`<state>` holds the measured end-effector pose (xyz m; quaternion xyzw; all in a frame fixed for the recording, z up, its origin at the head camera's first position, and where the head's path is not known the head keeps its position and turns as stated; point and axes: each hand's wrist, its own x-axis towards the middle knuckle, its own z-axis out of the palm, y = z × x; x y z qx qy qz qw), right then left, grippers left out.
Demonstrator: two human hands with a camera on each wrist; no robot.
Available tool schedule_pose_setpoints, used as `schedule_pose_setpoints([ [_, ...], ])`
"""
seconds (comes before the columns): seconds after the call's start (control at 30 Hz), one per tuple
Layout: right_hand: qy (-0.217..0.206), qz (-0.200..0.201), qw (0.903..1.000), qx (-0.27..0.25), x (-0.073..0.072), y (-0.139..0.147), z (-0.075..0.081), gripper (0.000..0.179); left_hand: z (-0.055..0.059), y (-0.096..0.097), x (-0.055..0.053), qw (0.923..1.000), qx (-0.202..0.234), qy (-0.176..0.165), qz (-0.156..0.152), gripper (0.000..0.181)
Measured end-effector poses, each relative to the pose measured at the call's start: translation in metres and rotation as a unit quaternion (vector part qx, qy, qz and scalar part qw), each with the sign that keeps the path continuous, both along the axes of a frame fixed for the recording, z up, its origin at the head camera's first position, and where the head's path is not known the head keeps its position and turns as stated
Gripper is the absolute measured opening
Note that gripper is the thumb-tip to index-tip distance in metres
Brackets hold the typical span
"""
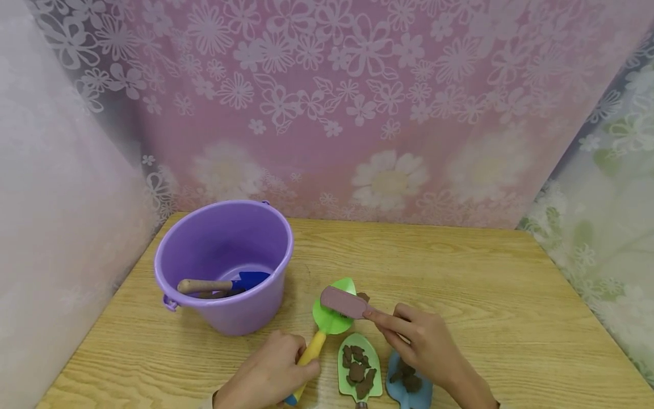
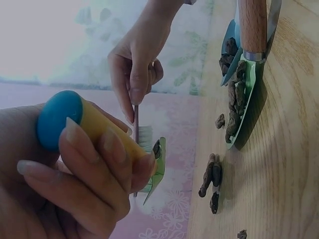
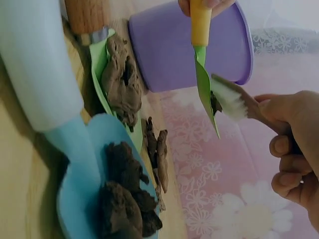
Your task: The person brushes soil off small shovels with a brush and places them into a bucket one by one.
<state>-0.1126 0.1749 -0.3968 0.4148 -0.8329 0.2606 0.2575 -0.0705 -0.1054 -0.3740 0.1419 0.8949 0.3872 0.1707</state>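
My left hand [image 1: 273, 366] grips the yellow handle [image 2: 117, 127] of a small green trowel [image 1: 327, 322], which is held above the table. In my right hand [image 1: 421, 343] is a brush [image 1: 341, 301] with a pinkish-brown back. Its white bristles [image 3: 230, 99] face the trowel blade, touching or very near a dark brown lump [image 3: 215, 103] on it. Below the hands lie a light green wooden-handled trowel [image 1: 343, 382] and a blue scoop [image 1: 420, 399], both bearing brown clay-like lumps. The brush back hides part of the green blade in the head view.
A purple bucket [image 1: 240, 321] stands to the left, holding a blue trowel [image 1: 250, 279] with a wooden handle and some brown material. Several brown pieces [image 2: 212, 177] lie on the wooden table [image 1: 460, 267]. Floral curtains [image 1: 327, 113] hang at the back and sides.
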Motion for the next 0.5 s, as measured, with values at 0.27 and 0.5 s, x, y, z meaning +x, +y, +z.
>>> schedule_pose_setpoints([
  [0.27, 0.019, -0.044, 0.9988, 0.007, -0.0032, 0.0059, -0.0011, 0.032, 0.0, 0.0002, 0.0006, 1.0, 0.002, 0.006, 0.0, 0.016],
  [0.5, 0.009, -0.045, 0.9989, 0.007, -0.0038, 0.0076, -0.003, 0.022, -0.0002, 0.0001, 0.0005, 1.0, 0.004, 0.005, -0.001, 0.016],
])
